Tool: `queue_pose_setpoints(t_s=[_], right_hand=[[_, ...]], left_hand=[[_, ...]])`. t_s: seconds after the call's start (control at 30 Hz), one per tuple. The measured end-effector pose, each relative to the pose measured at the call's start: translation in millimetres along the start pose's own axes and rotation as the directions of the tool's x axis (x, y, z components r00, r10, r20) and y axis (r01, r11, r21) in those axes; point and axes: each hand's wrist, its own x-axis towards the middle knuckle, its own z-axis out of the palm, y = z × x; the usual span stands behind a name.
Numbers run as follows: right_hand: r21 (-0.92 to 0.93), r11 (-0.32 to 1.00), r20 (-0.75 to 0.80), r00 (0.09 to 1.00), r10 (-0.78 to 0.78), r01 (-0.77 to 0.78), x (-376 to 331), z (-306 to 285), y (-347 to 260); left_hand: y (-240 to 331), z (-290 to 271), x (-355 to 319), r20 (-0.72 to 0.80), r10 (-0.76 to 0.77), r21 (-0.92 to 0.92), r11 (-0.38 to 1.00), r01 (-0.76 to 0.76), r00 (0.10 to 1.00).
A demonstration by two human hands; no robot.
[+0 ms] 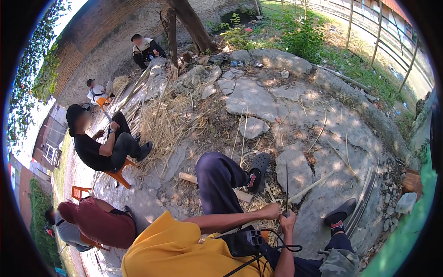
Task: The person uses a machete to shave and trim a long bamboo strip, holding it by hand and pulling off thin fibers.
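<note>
My right hand (pixel 288 221) is closed around the handle of a long, thin-bladed knife (pixel 287 187), its dark blade pointing up and away from me. Right beside it, my left hand (pixel 271 211) is closed, with the fingers curled in. A pale bamboo strip (pixel 314 185) slants from beyond the hands back toward them and seems to run through the left hand; the grip itself is partly hidden. Both hands are in front of my yellow shirt (pixel 170 247), between my spread legs. A black cable (pixel 258 256) loops below them.
Bamboo pole (pixel 189 177) lies under my left leg. Shavings (pixel 263 198) gather near my left clog, and split strips (pixel 362 201) lie beside my right clog. Cracked concrete slabs (pixel 258 99) spread ahead. Several people sit at left, one on an orange stool (pixel 121 175), near a straw heap (pixel 161 120).
</note>
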Motion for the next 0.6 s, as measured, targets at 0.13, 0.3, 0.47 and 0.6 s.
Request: queue_pose_setpoints(t_s=[0.13, 0.3, 0.47, 0.6], right_hand=[[0.115, 0.986, -0.008, 0.992, 0.123, -0.121, 23.3, 7.2, 20.0], [0.085, 0.996, 0.015, 0.999, 0.041, -0.042, -3.8, 0.5, 10.9], [0.124, 0.955, -0.057, 0.959, 0.277, -0.269, 6.3, -25.0, 13.8], [0.143, 0.975, -0.045, 0.983, 0.181, -0.173, 3.0, -11.3, -1.5]], left_hand=[[-1.8, 0.3, 0.0, 0.031, -0.072, -0.033, 0.997, 0.073, 0.997], [-8.1, 7.0, 7.0, 0.090, -0.052, 0.053, 0.997, 0.047, 0.995], [6.5, 7.5, -23.8, 0.100, 0.001, -0.034, 0.999, 0.002, 0.995], [0.7, -8.1, -5.1, 0.123, -0.098, -0.122, 0.986, 0.113, 0.988]])
